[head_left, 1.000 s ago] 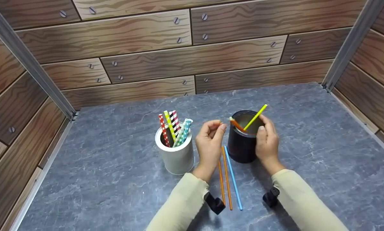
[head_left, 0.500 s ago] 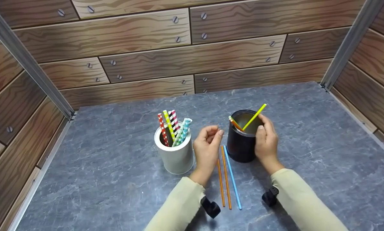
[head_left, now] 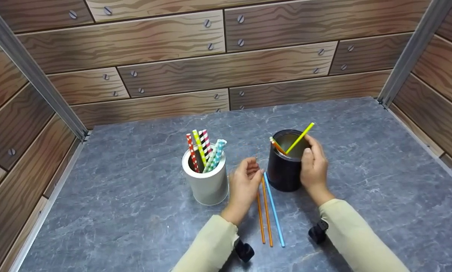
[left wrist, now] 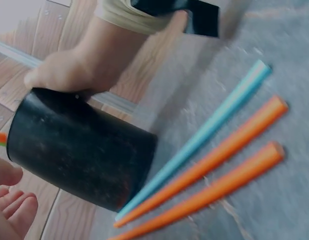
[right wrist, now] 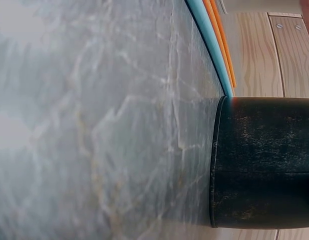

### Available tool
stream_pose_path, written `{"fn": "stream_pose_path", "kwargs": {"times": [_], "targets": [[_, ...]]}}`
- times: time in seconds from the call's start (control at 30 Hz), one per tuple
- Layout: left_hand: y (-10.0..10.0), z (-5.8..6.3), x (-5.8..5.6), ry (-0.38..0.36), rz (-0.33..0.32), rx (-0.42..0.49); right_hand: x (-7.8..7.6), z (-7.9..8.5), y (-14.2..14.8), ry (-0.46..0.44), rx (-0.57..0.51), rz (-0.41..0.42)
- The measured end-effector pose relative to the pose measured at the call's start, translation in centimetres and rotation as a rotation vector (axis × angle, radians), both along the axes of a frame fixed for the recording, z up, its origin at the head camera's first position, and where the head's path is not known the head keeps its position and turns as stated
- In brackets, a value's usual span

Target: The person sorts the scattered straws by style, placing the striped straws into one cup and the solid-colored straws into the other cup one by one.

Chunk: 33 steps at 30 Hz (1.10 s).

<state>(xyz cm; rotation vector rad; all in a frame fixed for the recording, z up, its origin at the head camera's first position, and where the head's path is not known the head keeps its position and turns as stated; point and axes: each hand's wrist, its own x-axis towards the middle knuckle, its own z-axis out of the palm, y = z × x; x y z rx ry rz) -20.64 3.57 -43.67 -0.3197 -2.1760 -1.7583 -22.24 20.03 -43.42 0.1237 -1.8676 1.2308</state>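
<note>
My right hand (head_left: 314,166) holds the black can (head_left: 284,172) by its right side, thumb near the front and fingers along the rim. A yellow straw (head_left: 301,136) leans right in that can, and orange straws (head_left: 278,146) lean left. My left hand (head_left: 245,183) holds nothing. Its fingers bend loosely close to the far ends of the loose straws, with a gap between thumb and fingers in the left wrist view. A blue straw (head_left: 274,209) and two orange straws, one nearer the can (head_left: 267,215), lie on the table in front of the black can.
To the left stands a white can (head_left: 207,187) holding several patterned straws (head_left: 203,151), dotted and striped. The grey marbled table (head_left: 127,211) runs back to plank-patterned walls (head_left: 165,41) with metal corner posts. Black wrist cameras sit on both sleeves.
My left hand has moved down and back from beside the black can's rim towards the loose straws. The right hand and both cans stay in place.
</note>
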Motion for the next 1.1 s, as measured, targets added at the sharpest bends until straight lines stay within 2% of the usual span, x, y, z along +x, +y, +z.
{"fn": "stream_pose_path", "kwargs": {"times": [0.13, 0.27, 0.5, 0.83, 1.1], "targets": [[-0.3, -0.9, 0.0, -0.030, 0.000, -0.147, 1.2, 1.5, -0.8, -0.001, -0.004, 0.011], [-0.4, -1.9, 0.1, -0.048, 0.009, -0.289, 1.5, 2.0, -1.1, -0.005, -0.004, 0.018], [-0.3, -3.7, 0.0, -0.063, 0.060, -0.355, 1.7, 2.3, -1.2, -0.013, -0.011, 0.022], [0.0, -4.6, -0.2, -0.093, 0.100, -0.442, 1.6, 2.1, -1.2, -0.019, -0.006, 0.016], [0.2, -4.7, -0.6, -0.081, 0.097, -0.456, -0.7, -1.0, 0.6, 0.019, -0.008, 0.009]]}}
